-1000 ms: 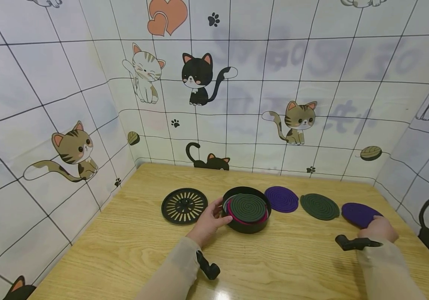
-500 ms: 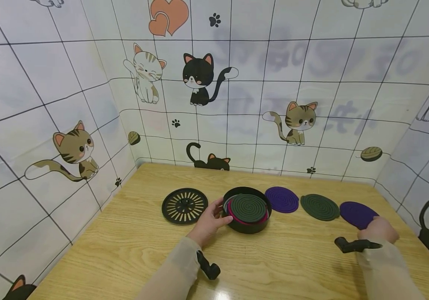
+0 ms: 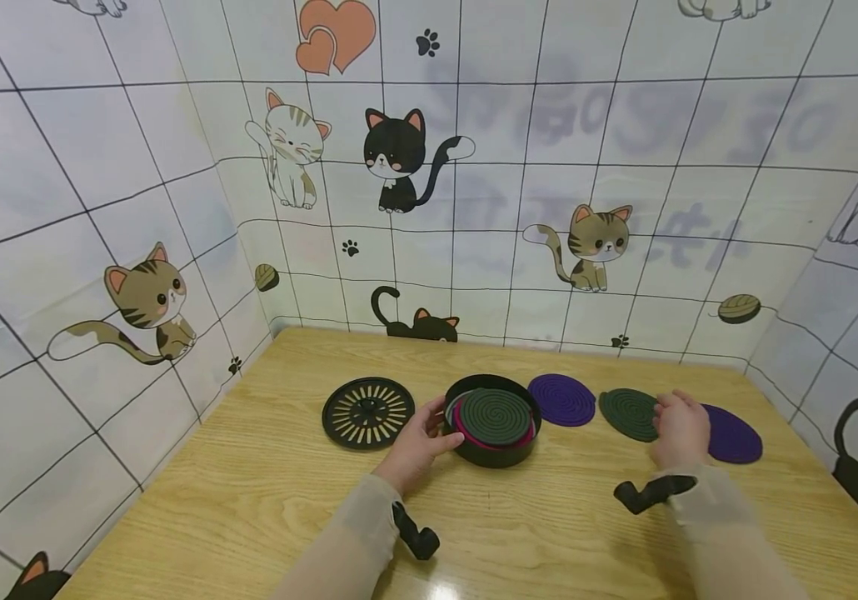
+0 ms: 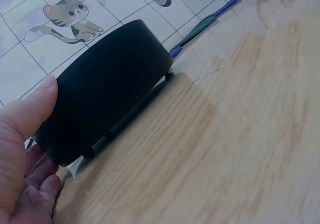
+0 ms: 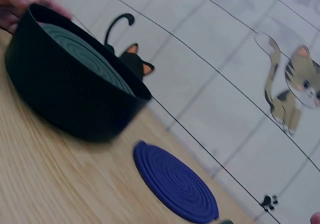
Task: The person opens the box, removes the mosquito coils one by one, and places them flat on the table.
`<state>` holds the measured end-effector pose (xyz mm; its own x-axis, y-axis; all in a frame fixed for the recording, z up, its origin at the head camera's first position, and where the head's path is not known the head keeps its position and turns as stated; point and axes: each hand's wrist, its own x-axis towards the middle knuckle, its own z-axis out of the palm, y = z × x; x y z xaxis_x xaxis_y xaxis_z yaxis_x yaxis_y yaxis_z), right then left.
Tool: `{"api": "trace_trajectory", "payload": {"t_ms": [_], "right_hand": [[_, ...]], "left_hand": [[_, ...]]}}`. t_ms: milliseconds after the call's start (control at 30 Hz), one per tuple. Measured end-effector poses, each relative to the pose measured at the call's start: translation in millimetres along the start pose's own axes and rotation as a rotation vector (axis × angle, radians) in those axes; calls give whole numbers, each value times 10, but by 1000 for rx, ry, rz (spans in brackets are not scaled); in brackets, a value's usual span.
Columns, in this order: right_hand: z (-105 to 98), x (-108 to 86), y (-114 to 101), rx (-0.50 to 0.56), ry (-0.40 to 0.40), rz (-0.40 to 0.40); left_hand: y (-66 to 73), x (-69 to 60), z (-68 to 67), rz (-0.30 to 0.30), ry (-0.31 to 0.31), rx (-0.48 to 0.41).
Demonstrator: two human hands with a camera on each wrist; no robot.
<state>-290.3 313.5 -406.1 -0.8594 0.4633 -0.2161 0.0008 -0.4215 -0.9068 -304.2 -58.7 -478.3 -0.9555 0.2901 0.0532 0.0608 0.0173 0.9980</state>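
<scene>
My left hand [image 3: 414,446] grips the left side of a round black mosquito coil holder [image 3: 495,455]; in the left wrist view its thumb [image 4: 37,106] lies against the wall. Inside, a green mosquito coil [image 3: 495,415] lies on top, with a magenta edge showing under it. My right hand [image 3: 678,429] is over the gap between a second green coil [image 3: 624,412] and a purple coil [image 3: 736,437] at the right, with loosely bent fingers and nothing visible in them. Another purple coil [image 3: 561,400] lies just right of the holder.
A black lid [image 3: 341,414] with radial slots and a centre knob lies left of the holder. Everything stands on a wooden table [image 3: 534,533] against a cat-patterned wall covering [image 3: 489,275]. Short feet raise the holder slightly, as the left wrist view shows.
My right hand has let go of the far-right purple coil and moved left toward the second green coil. That purple coil now lies on the table. My left hand has stayed on the holder.
</scene>
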Motion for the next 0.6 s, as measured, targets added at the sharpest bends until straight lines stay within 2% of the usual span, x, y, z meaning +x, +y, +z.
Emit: {"api": "trace_trajectory", "payload": {"t_ms": [33, 133, 200, 600], "right_hand": [[110, -50, 18, -106, 45, 5], [313, -111, 90, -206, -24, -4], [425, -152, 136, -234, -88, -17], [998, -339, 378, -379, -395, -71]], "left_hand": [[-2, -1, -1, -2, 0, 2], [-15, 1, -6, -7, 8, 15], [-87, 40, -15, -9, 16, 26], [-100, 41, -15, 0, 12, 34]]}}
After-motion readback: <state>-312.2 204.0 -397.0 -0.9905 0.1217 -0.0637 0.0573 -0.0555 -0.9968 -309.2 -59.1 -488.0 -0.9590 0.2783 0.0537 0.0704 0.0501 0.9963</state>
